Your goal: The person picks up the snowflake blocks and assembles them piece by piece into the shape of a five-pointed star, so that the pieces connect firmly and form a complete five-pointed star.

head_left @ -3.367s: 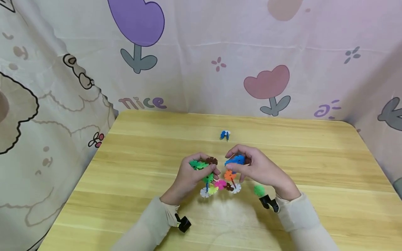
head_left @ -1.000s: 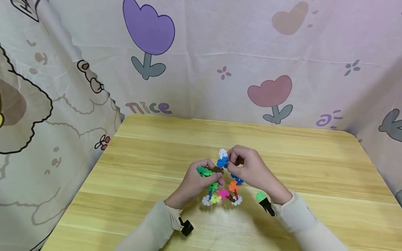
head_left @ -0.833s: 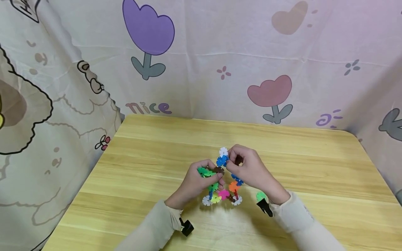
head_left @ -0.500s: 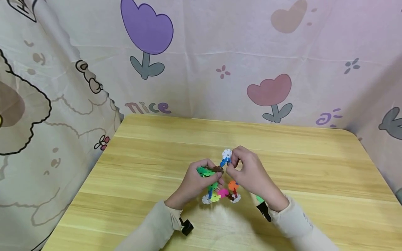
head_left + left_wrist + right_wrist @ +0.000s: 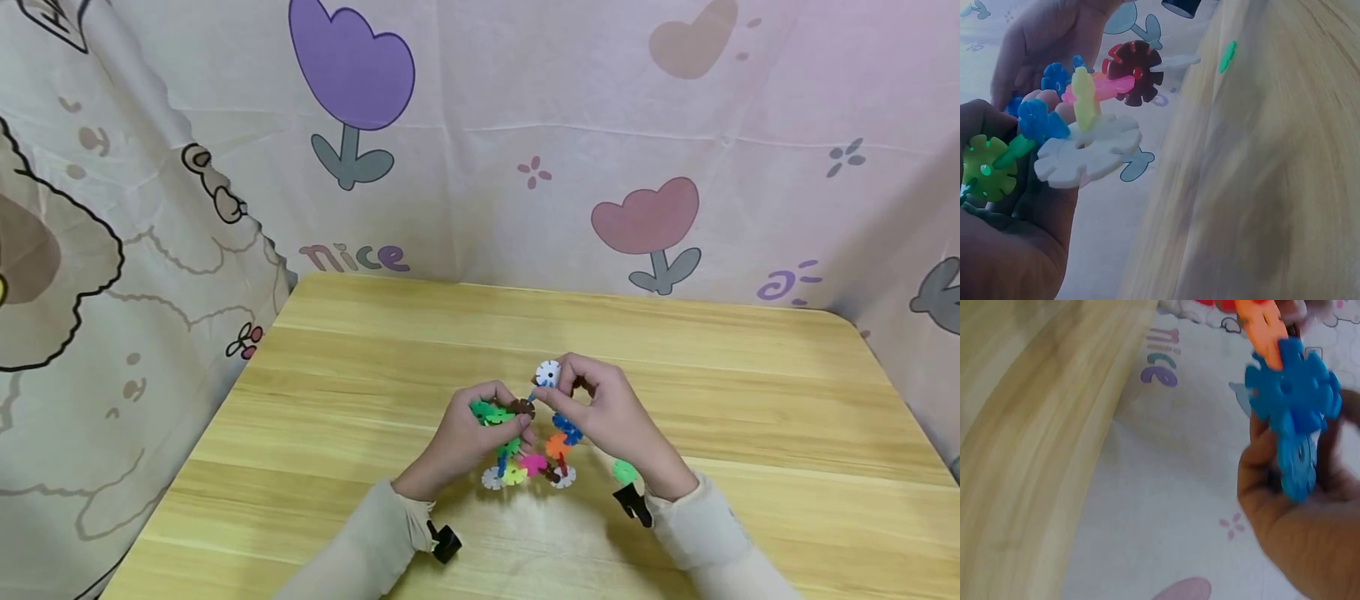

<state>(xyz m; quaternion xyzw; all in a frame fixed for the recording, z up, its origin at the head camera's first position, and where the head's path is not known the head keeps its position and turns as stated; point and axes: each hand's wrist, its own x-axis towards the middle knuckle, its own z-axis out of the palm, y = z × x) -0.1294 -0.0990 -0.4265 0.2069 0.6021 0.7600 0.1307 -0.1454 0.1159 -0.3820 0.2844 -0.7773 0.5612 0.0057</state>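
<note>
A chain of notched plastic snowflake discs hangs between the hands, with a pink disc (image 5: 532,464), an orange disc (image 5: 557,445) and white discs at its lower corners. My left hand (image 5: 468,425) grips its green discs (image 5: 491,412), thumb by a brown disc (image 5: 522,407). With thumb and fingers my right hand (image 5: 611,412) pinches a small blue-and-white disc piece, its white disc (image 5: 547,373) on top, close against the brown disc. Blue discs (image 5: 1291,387) of the chain hang under the right palm. Whether the small piece is joined to the brown disc, I cannot tell.
A loose light-green disc (image 5: 624,472) lies on the wooden table (image 5: 360,350) beside the right wrist. Black camera mounts (image 5: 446,543) sit on both wrists. A printed cloth (image 5: 465,208) hangs behind the table and at its left.
The small blue-and-white piece, earlier lying at the back of the table, is now in the right hand at the brown disc. Its white disc has turned to face the camera. The left hand keeps its hold.
</note>
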